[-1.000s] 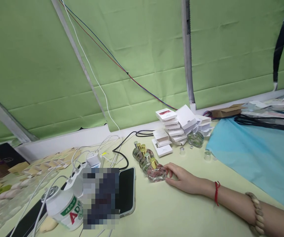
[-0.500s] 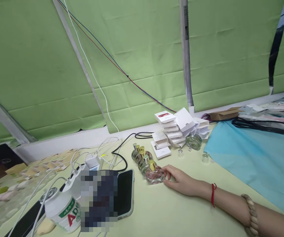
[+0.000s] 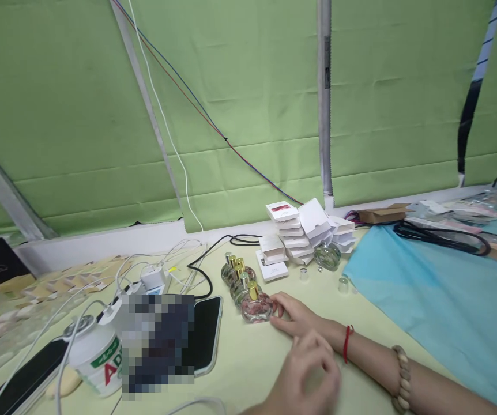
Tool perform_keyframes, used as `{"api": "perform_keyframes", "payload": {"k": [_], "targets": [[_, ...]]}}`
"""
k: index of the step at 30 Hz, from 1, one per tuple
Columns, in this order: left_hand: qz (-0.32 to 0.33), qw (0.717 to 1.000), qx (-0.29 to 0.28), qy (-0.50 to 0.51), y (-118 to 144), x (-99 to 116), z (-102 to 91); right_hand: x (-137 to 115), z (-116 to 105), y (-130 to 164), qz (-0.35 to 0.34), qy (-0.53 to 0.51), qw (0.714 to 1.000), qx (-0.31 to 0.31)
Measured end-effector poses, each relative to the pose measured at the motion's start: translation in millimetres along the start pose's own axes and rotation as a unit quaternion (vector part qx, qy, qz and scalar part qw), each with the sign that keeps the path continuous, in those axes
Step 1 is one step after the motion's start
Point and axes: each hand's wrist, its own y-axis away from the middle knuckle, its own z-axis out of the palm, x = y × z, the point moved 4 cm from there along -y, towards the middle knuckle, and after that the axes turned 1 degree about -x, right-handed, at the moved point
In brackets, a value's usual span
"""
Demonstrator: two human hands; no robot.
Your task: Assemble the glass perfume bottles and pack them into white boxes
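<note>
Our right hand (image 3: 297,317) touches the right side of the front pink bottle (image 3: 257,309), thumb and fingers spread apart. Our left hand (image 3: 294,373), blurred, curls nearer us than that bottle; we cannot tell whether it pinches anything. Behind the bottle, more bottles (image 3: 236,293) line the worktop (image 3: 240,360).

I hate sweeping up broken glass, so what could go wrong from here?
The right hand is right at the front bottle; a careless push might knock it into the bottles close behind.
The white boxes are piled unevenly, so a bump could perhaps tip some onto the green bottle beside them.
The loose clear caps could be brushed away by a passing arm.
</note>
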Motion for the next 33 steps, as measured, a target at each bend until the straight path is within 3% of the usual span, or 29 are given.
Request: {"api": "perform_keyframes", "payload": {"k": [3,7,12,16,26,33], "targets": [[-0.021,0.999,0.018,0.03,-18,-7,-13.5,7,1,-1,-0.019,-0.011,1.0,-0.002],[-0.038,0.991,0.065,0.108,-23,-10,-35.6,10,1,1,-0.053,-0.036,0.998,-0.007],[-0.08,0.972,0.127,0.183,-23,-8,-53.8,8,1,3,-0.017,-0.047,0.999,0.005],[-0.095,0.962,0.113,0.229,-23,-14,-54.0,3,0,4,-0.027,-0.032,0.999,0.009],[-0.14,0.967,0.049,0.208,-20,-36,-47.2,-5,-7,7,-0.001,-0.003,1.0,-0.012],[-0.143,0.95,0.061,0.272,-23,-36,-45.8,-5,-6,8,-0.02,-0.009,1.0,-0.008]]}}
